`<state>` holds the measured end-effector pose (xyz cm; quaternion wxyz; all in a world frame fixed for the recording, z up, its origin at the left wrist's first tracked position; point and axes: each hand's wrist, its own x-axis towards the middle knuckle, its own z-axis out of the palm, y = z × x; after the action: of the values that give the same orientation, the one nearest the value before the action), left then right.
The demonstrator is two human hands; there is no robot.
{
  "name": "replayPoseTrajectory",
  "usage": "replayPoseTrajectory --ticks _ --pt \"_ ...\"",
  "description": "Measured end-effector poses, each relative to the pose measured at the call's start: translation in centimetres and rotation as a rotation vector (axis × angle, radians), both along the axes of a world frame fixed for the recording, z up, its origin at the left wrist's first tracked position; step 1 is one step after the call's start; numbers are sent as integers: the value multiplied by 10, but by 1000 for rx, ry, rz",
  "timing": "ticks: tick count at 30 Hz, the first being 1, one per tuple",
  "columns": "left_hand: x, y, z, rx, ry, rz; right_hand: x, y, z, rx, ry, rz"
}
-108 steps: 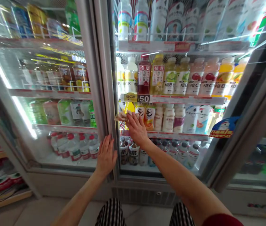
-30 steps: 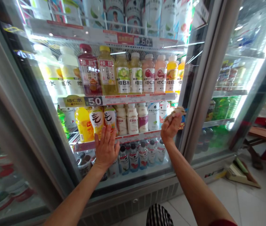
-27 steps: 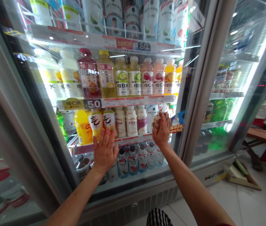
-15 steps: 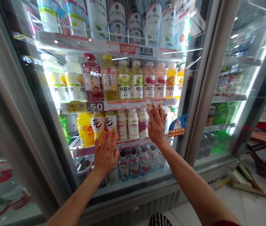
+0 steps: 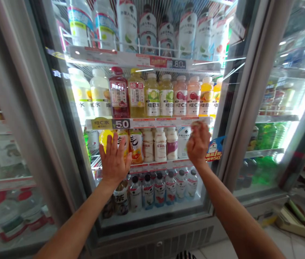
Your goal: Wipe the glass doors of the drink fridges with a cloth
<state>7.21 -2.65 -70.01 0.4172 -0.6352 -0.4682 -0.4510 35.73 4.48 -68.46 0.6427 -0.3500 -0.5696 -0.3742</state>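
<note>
My left hand rests flat against the glass door of a drinks cooler, fingers spread, holding nothing. Behind it, yellow bottles on a lower shelf are partly covered. My right hand is at the right part of the same pane, fingers bent around a crumpled pale cloth. Most of the cloth is hidden by the slightly blurred fingers. Beside this hand, to the right, a blue and red sticker is on the door. White bottles stand on the shelf between the two hands, behind the glass.
A metal door frame runs along the left, with another cooler section beyond it. At the right is the other door post. A dustpan-like beige object lies on the tiled floor at the lower right.
Both hands moved from the left door edge onto this pane as the view turned right. The right hand has swept the cloth left, then back right. Lately the left hand has shifted slightly up the glass.
</note>
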Motion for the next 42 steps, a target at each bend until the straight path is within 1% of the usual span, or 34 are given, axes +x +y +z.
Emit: replayPoseTrajectory --ticks 1,2,3,4,5,7,8,9,10,12,13,14,15,16,18,19,20,21,22,24,25,26,27,28,30,31,32,33,36,37,38,39,40,42 --pt "0 0 -2 0 7 -2 2 4 5 27 158 -24" --pt "-1 1 -3 3 10 -4 1 6 9 40 272 -39" --pt "-1 1 -4 6 8 -5 -4 7 10 35 307 -42" --pt "-2 1 -4 8 1 -6 -12 6 9 9 254 -33" --pt "-3 1 -4 7 -5 -8 -21 3 5 -34 122 -15" --pt "-4 0 -3 -3 -14 -14 -32 -4 -3 -122 -228 27" --pt "-5 -1 -2 -11 -16 -16 -32 -7 -4 -148 -342 34" --pt "-5 -1 -2 -21 -16 -17 -28 -7 -3 -152 -368 27" --pt "-5 -1 -2 -30 -13 -17 -21 -5 2 -131 -293 8" --pt "-4 -1 -2 -42 -12 -12 -11 0 15 -63 44 -40" --pt "-3 -1 -3 -44 -15 -8 -11 1 21 -36 199 -53" --pt "-2 -1 -3 -42 -20 -3 -16 1 25 -19 280 -54" --pt "0 -1 -3 -37 -27 2 -26 -1 25 -15 268 -40" --pt "0 -2 -4 -30 -30 7 -38 -5 23 -25 160 -12" --pt "-2 -3 -2 -22 -14 10 -59 -14 15 -56 -229 65" --pt "-6 -5 -1 -27 4 9 -65 -17 13 -61 -396 100" --pt "-12 -6 1 -29 16 9 -66 -18 13 -53 -475 120" --pt "-19 -8 4 -25 11 15 -62 -16 16 -29 -447 123" --pt "-28 -9 7 -12 -12 27 -57 -13 22 3 -325 112" --pt "-44 -9 14 27 -90 55 -49 -7 37 52 38 69" --pt "-50 -9 17 45 -127 65 -50 -6 43 54 166 51" --pt "-55 -8 19 56 -149 68 -57 -7 46 42 209 45" --pt "-59 -8 21 60 -155 67 -67 -10 46 23 166 54" --pt "-61 -7 22 65 -150 66 -80 -15 42 4 36 74" --pt "-63 -6 21 84 -132 77 -99 -25 33 -25 -337 116" --pt "-63 -6 20 92 -114 87 -102 -27 30 -23 -469 122" --pt "-64 -6 19 93 -91 96 -99 -27 30 -11 -508 112" --pt "-66 -6 18 92 -68 102 -90 -23 33 11 -445 89" --pt "-70 -7 14 77 -28 101 -56 -6 52 93 59 21" --pt "-71 -7 13 76 -32 97 -52 -1 57 106 184 13" --pt "-71 -6 12 80 -41 92 -53 0 60 107 246 15" --pt "-71 -6 11 85 -51 88 -60 -2 59 97 236 25" --pt "-71 -5 11 88 -58 84 -71 -7 55 73 151 41" --pt "-71 -5 11 93 -59 83 -94 -19 44 8 -197 85"
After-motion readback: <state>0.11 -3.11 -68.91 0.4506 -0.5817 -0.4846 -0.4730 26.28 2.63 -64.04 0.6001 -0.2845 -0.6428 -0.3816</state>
